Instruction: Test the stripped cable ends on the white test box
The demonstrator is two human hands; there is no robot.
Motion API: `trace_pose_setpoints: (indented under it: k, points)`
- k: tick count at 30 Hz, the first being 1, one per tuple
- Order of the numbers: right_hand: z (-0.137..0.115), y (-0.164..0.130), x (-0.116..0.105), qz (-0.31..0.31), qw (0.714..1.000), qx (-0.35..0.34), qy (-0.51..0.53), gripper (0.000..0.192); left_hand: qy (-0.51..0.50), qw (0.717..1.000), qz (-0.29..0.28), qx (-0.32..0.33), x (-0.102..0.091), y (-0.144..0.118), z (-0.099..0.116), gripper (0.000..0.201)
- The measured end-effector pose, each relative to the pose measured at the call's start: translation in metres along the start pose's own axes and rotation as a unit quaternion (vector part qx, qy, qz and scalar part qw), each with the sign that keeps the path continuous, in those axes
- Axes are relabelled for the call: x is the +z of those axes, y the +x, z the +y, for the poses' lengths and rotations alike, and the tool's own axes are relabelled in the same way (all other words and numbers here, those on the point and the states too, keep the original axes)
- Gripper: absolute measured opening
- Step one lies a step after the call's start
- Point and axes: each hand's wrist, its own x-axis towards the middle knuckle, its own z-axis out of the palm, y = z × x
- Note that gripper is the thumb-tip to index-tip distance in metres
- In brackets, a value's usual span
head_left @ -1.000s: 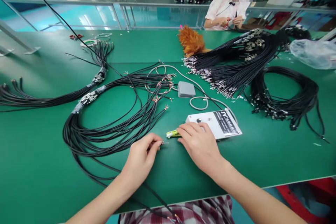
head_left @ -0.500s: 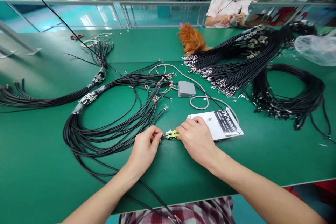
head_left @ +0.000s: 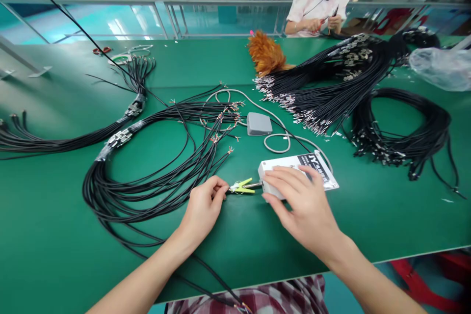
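Green table (head_left: pixel 235 250); left fingers (head_left: pixel 218 184) pinching cable end (head_left: pixel 228 190) at yellow clip (head_left: pixel 243 190); right fingers (head_left: pixel 282 184) spread over box (head_left: pixel 275 163) labelled "JY".

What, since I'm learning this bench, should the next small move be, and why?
Perhaps tug the wire gently with the left hand to test the clip: it sits right by that hand's pinch, while the open right hand is off the clip.
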Motion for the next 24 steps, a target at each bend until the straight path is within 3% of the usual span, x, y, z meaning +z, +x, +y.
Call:
trace_pose_setpoints:
  k: [3,7,12,18,24]
  points:
    - [0.009,-0.032,-0.007,0.081,0.995,0.050,0.000,0.017,-0.009,1.000,0.000,0.000,0.000,0.001,0.000,0.016]
    - [0.007,-0.058,0.000,0.096,0.993,0.063,0.014,0.013,-0.020,1.000,-0.003,-0.004,0.001,0.002,-0.001,0.017]
    - [0.003,-0.057,0.013,0.129,0.990,0.062,-0.021,0.010,-0.022,0.999,-0.005,-0.022,-0.002,0.000,-0.008,0.018]
    - [0.006,-0.057,0.015,0.151,0.987,0.052,-0.035,0.010,-0.040,0.997,0.013,-0.060,-0.024,-0.007,-0.015,0.020]
    - [-0.011,-0.067,0.019,0.138,0.990,0.009,0.026,0.017,-0.185,0.977,-0.022,-0.105,-0.033,-0.014,-0.001,0.034]
